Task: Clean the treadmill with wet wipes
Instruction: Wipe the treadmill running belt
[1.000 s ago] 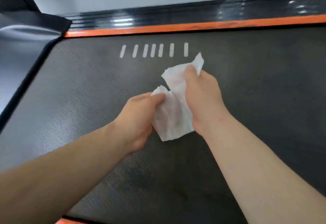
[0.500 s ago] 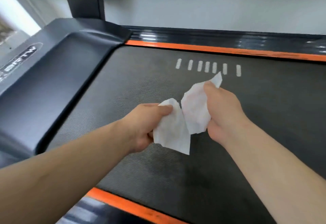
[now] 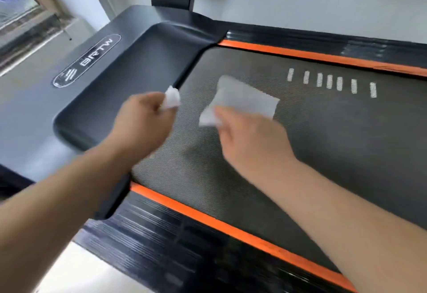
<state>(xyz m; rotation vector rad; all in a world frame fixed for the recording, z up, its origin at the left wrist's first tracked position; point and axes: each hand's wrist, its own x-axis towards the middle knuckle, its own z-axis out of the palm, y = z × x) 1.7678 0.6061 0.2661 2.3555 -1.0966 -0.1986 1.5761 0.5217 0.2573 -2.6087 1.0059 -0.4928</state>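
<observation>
— Left hand (image 3: 143, 126)?
— Curled, pinching a small wipe scrap (image 3: 172, 97) at eleven o'clock, over the motor cover (image 3: 129, 68) edge.
— Right hand (image 3: 251, 140)?
— Pinching a larger wet wipe (image 3: 247, 101) at one o'clock, over the treadmill belt (image 3: 346, 154); blurred, contact with it unclear

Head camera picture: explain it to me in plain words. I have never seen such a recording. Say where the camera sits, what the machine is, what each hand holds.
No robot here: a person wears the camera on the head, so you look down along both bare forearms. The machine is a treadmill: a dark textured belt with white dashes, orange stripes along its edges, a black motor cover at the left. The left hand pinches a small wad of white wipe near the cover's edge. The right hand holds a larger wipe over the belt; blur hides whether it touches.
</observation>
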